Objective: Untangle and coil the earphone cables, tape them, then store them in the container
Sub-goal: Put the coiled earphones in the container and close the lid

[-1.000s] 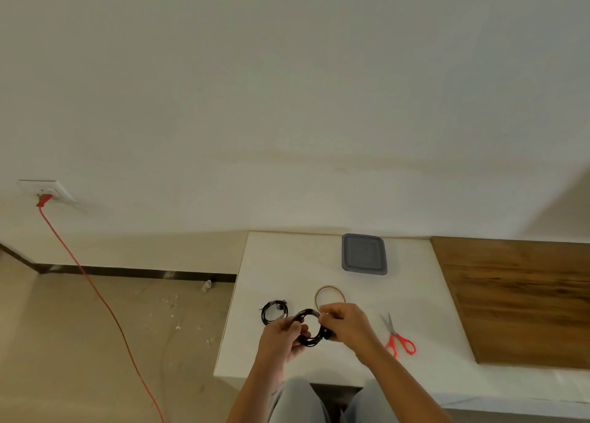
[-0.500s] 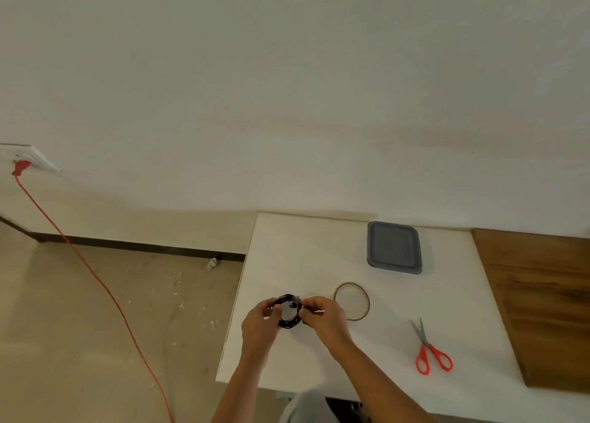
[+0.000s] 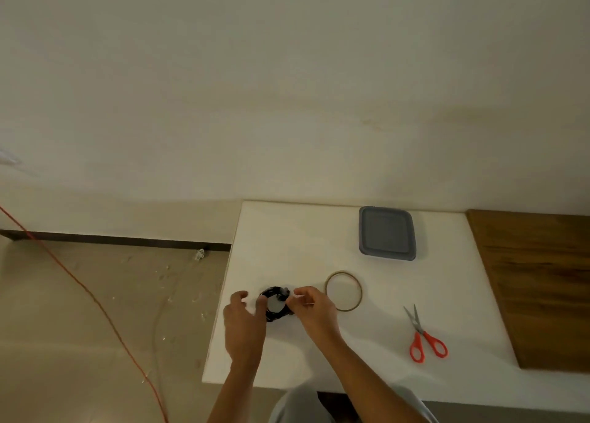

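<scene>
The earphone coil (image 3: 277, 317) is held flat on the worktop (image 3: 287, 247), pinched at its right edge by fingers of the right hand (image 3: 314, 309). Fingers of the left hand (image 3: 244, 322) are apart, thumb steadying it, seemingly for taping.

A white table (image 3: 287, 237) stands against a cream wall (image 3: 287, 87), a wooden surface (image 3: 536, 282) beside it, above a beige floor (image 3: 64, 358).

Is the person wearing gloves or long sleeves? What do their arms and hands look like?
No gloves: the left hand and right hand are bare, with no ring, watch or bracelet that I can see. The left forearm and right forearm are bare too; no sleeve shows.
</scene>
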